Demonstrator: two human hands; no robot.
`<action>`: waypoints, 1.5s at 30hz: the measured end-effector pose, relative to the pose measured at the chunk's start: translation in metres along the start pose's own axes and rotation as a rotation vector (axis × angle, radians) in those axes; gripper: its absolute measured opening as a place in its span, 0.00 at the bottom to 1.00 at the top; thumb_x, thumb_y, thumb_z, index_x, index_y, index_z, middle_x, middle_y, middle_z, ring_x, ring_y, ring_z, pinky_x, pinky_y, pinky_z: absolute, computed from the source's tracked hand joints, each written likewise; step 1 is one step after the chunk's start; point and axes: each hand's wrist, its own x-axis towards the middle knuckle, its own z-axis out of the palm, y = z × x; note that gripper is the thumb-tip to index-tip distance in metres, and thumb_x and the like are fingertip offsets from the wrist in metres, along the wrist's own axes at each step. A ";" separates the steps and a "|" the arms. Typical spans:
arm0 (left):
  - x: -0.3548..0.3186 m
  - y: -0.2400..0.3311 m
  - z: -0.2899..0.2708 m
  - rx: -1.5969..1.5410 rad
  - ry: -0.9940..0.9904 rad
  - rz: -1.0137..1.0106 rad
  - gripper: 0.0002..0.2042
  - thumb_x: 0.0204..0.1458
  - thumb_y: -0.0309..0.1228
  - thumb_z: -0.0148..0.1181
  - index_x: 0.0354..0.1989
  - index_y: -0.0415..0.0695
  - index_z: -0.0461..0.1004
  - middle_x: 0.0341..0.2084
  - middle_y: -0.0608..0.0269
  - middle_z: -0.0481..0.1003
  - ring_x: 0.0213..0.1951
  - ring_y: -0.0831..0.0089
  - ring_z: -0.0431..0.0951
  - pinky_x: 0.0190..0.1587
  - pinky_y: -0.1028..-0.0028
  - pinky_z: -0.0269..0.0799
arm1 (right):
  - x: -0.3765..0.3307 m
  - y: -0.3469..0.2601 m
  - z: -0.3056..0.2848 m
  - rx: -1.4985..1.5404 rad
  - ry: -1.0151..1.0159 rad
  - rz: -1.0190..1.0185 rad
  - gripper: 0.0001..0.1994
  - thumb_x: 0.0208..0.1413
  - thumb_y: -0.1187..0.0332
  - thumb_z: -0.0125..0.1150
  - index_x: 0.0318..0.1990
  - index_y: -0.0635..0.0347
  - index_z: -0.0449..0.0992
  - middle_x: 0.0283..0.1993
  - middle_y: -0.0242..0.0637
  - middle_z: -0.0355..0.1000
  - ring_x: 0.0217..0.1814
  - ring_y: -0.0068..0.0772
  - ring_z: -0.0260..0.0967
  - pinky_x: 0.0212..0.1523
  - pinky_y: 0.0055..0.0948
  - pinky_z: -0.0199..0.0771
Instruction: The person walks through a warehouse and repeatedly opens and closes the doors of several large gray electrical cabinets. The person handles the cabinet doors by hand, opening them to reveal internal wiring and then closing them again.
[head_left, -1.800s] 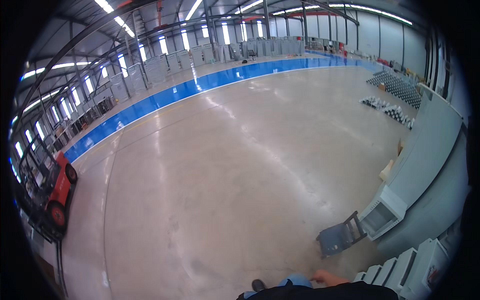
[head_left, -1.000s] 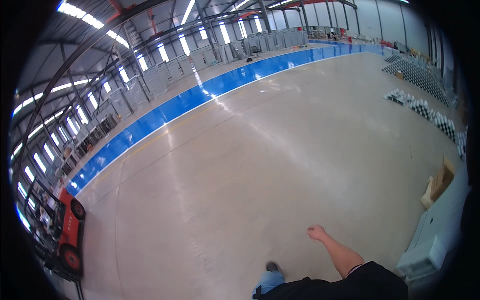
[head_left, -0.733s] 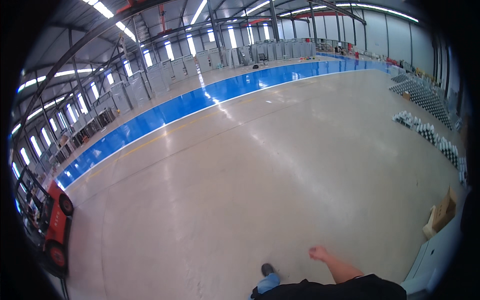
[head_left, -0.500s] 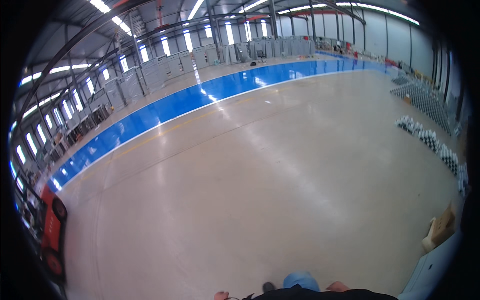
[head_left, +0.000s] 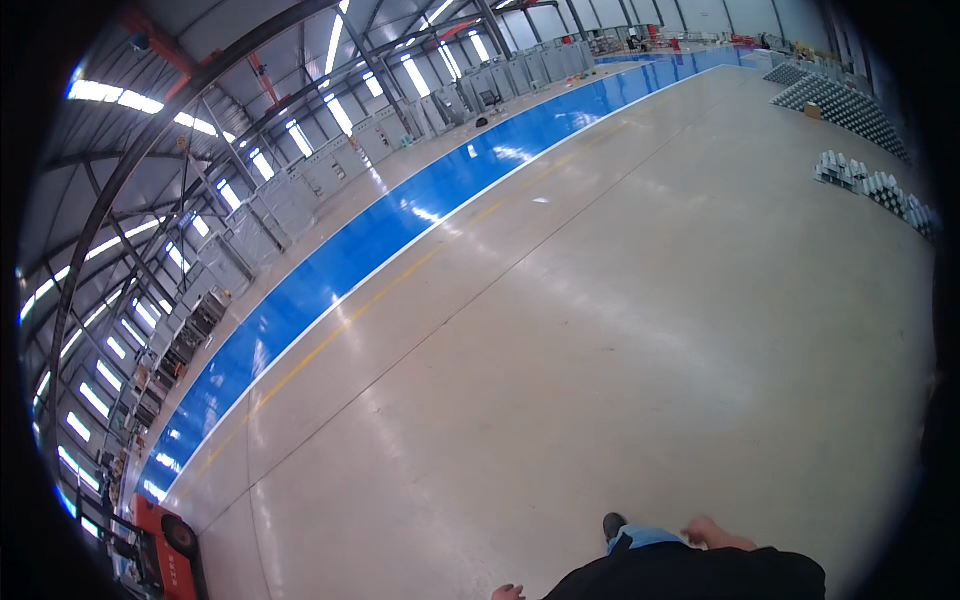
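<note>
Both hands empty: left hand (head_left: 507, 592) barely in view, right hand (head_left: 703, 531) loose beside shoe (head_left: 613, 525). Open floor (head_left: 620, 330); nothing picked up yet. Forklift (head_left: 165, 553) far left.

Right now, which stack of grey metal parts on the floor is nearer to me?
The smaller grey stack at right; the bigger stack lies farther off, beyond it, nearer the back wall.

Black top (head_left: 690, 575), blue trouser leg (head_left: 640, 540), dark shoe (head_left: 613, 524).
</note>
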 end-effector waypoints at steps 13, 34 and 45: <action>0.236 0.218 -0.064 -0.248 0.009 -0.297 0.11 0.54 0.29 0.61 0.43 0.37 0.75 0.30 0.57 0.79 0.29 0.64 0.82 0.28 0.67 0.78 | 0.342 -0.429 -0.503 0.625 0.364 -0.268 0.18 0.55 0.56 0.61 0.46 0.60 0.81 0.31 0.35 0.80 0.31 0.27 0.79 0.32 0.31 0.80; 0.908 0.860 -0.357 -0.272 0.136 0.036 0.18 0.62 0.34 0.55 0.56 0.35 0.69 0.35 0.56 0.78 0.33 0.67 0.83 0.29 0.71 0.78 | 0.671 -0.445 -0.661 0.197 0.115 0.132 0.13 0.49 0.65 0.64 0.43 0.56 0.82 0.43 0.47 0.79 0.45 0.50 0.78 0.44 0.43 0.77; 1.003 0.984 -0.296 -0.166 0.012 -0.331 0.24 0.57 0.40 0.57 0.57 0.36 0.68 0.45 0.51 0.76 0.40 0.57 0.79 0.44 0.61 0.76 | 1.072 -0.768 -1.235 0.691 0.373 -0.097 0.16 0.56 0.61 0.61 0.47 0.63 0.80 0.35 0.39 0.80 0.34 0.30 0.79 0.37 0.31 0.79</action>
